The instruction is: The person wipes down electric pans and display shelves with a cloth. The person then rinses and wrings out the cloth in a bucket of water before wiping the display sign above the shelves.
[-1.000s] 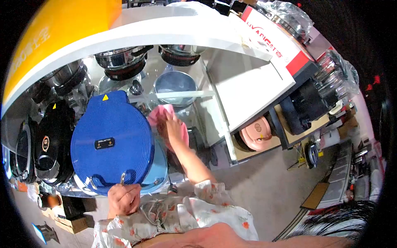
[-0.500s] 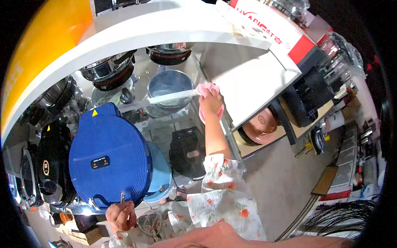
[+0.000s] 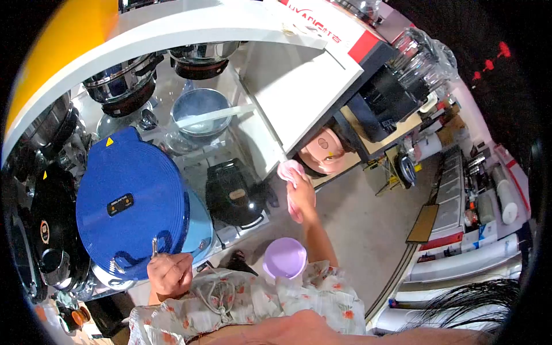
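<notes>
My right hand [image 3: 302, 192] grips a crumpled pink cloth [image 3: 291, 169] against the front corner of the white shelf panel [image 3: 299, 95]. My left hand [image 3: 171, 275] is closed at the front edge of a large blue electric griddle [image 3: 135, 201], its fingers at a metal handle [image 3: 154, 246]. Part of that handle is hidden by the fingers. A light blue lower body shows under the griddle's lid. Right of it, a black appliance [image 3: 234, 192] stands on the glass shelf. Below my right hand is a lilac basin [image 3: 285, 257].
Steel pots [image 3: 204, 57] and a glass-lidded pan [image 3: 201, 112] stand behind the griddle. Black appliances [image 3: 54, 230] crowd the left. A pink round cooker [image 3: 322, 150] sits in the right-hand shelf, under a red-and-white box [image 3: 322, 29]. Shelves with goods [image 3: 454, 201] line the far right.
My right hand has moved the pink cloth toward me, from the shelf divider to the panel's front corner. The view has shifted right, and the lilac basin now shows. My left hand remains at the griddle's front.
</notes>
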### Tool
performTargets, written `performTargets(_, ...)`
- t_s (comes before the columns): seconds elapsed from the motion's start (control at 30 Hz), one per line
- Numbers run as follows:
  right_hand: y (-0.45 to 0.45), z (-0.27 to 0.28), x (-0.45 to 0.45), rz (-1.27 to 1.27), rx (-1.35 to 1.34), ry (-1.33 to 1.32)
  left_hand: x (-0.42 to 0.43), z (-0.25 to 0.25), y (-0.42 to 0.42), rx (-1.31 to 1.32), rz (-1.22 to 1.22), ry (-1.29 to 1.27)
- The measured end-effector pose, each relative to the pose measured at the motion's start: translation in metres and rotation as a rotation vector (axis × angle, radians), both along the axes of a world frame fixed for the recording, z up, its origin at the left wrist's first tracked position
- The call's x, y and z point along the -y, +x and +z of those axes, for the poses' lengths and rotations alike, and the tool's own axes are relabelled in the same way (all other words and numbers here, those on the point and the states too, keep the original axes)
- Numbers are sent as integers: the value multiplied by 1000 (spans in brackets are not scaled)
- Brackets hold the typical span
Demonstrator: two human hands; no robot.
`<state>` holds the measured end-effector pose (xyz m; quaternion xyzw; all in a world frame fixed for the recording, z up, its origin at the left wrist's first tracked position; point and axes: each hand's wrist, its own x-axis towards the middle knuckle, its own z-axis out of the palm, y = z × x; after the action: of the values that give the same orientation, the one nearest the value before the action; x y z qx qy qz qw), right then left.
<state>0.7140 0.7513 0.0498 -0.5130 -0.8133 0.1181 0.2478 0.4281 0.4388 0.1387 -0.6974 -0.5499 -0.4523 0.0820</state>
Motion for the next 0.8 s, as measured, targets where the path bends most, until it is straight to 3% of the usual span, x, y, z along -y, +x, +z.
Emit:
performTargets(0.07,39,-36,-25,82,-247,-124,3,4,9,7,21,-9)
performTargets(0.13,83,-65,-53,35,-364,-637,5,6,19,-2,48,-14)
performTargets(0.17,94,-58,-48,40,-535,-759,6,10,26,4,77,-29)
performTargets(0.23,131,-97,-69,161,-481,-543,2,10,41,-4,134,-70)
performTargets(0.33,112,-1,-28,192,-1093,-747,-20,-8,69,73,151,-115)
performTargets(0.4,121,-1,-26,148,-1291,-770,-45,-13,93,109,107,-138)
performTargets(0.47,130,-11,-30,22,-1220,-676,-71,-1,119,107,67,-178)
performTargets(0.5,132,-14,-31,101,-1155,-660,-83,2,130,134,26,-209)
performTargets(0.57,116,-1,-30,190,-1352,-871,-106,11,149,210,-67,-224)
performTargets(0.6,102,5,-31,188,-1607,-1110,-117,14,158,250,-110,-232)
performTargets(0.63,97,-27,-43,347,-1102,-938,-128,15,166,318,-167,-294)
performTargets(0.7,59,-30,-35,680,-1232,-1168,-155,8,180,415,-237,-372)
performTargets(0.73,28,2,-16,842,-1879,-1590,-169,-4,183,441,-251,-390)
performTargets(0.77,24,-13,-12,468,-1574,-1402,-186,-29,180,463,-209,-406)
performTargets(0.8,14,15,6,531,-1377,-1199,-199,-51,175,512,-60,-426)
